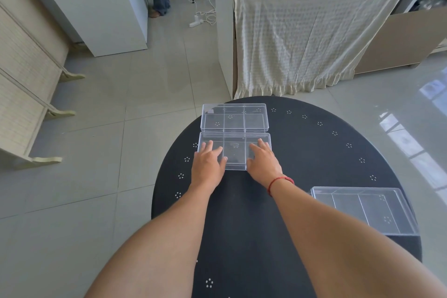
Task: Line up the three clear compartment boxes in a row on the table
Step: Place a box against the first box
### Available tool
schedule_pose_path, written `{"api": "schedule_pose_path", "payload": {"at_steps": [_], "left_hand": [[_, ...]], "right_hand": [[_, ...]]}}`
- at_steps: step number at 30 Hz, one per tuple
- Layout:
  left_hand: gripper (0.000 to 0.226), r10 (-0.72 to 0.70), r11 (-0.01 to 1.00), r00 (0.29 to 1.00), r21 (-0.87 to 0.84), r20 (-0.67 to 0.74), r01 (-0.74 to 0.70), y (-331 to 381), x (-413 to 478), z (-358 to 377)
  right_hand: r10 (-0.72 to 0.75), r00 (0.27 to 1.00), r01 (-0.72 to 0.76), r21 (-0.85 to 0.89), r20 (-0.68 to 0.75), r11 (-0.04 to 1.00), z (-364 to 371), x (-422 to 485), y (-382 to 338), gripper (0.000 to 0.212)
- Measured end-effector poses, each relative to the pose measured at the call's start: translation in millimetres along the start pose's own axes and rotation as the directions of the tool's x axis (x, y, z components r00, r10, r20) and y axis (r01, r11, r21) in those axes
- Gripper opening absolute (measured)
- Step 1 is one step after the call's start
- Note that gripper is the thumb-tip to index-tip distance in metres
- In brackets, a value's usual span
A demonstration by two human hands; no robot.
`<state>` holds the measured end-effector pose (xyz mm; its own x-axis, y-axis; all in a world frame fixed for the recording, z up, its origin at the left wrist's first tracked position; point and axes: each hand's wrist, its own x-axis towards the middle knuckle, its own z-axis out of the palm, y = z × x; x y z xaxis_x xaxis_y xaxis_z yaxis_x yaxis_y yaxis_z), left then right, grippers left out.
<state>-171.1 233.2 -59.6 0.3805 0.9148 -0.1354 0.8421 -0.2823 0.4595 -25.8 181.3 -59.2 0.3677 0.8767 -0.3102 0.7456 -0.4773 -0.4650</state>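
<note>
Three clear compartment boxes are seen on the round dark desk (314, 152). The far box (234, 116) lies at the desk's far edge; the middle box (234, 150) sits just this side of it, long edges nearly touching and roughly parallel. The third box (365, 210) lies well apart, near the right edge, turned at an angle to the other two. The left hand (208, 162) and right hand (263, 161) are laid flat on the lid of the middle box, fingers (210, 145) spread and extended, not curled around anything; the box is pressed or steadied, not gripped. A red cord (280, 182) is worn at the right wrist. The boxes look to be thin rigid plastic, empty, so likely light and stiff, with smooth walls that may slip. On the dark cloth, sliding under flat palms is judged workable; for lifting, the short ends would be pinched, low on the walls, since the lids may be loose. The third box is judged best taken by its two short ends and squared to the row. Hard squeezing is to be avoided, as such plastic can crack.
</note>
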Motion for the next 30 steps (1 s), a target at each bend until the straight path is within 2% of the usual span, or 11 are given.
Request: {"api": "schedule_pose_path", "payload": {"at_steps": [7, 12, 24, 30], "left_hand": [[0.042, -0.039, 0.999, 0.999, -0.035, 0.011, 0.039, 0, 6, 2], [0.042, -0.048, 0.999, 0.999, -0.026, -0.002, 0.048, 1, 8, 1], [0.043, -0.047, 0.999, 0.999, -0.008, 0.006, 0.047, 1, 12, -1], [0.047, -0.038, 0.998, 0.999, 0.044, 0.001, 0.038, 13, 4, -7]], "right_hand": [[0.007, 1.0, -0.007, -0.002, 0.012, 1.0, -4, 6, -3, 0.039], [0.025, 1.0, -0.025, -0.005, 0.012, 1.0, -7, 7, -3, 0.028], [0.019, 0.999, -0.02, 0.007, 0.032, 1.0, -14, 9, -7, 0.041], [0.022, 1.0, -0.022, -0.026, -0.02, 0.999, -22, -2, -3, 0.041]]}}
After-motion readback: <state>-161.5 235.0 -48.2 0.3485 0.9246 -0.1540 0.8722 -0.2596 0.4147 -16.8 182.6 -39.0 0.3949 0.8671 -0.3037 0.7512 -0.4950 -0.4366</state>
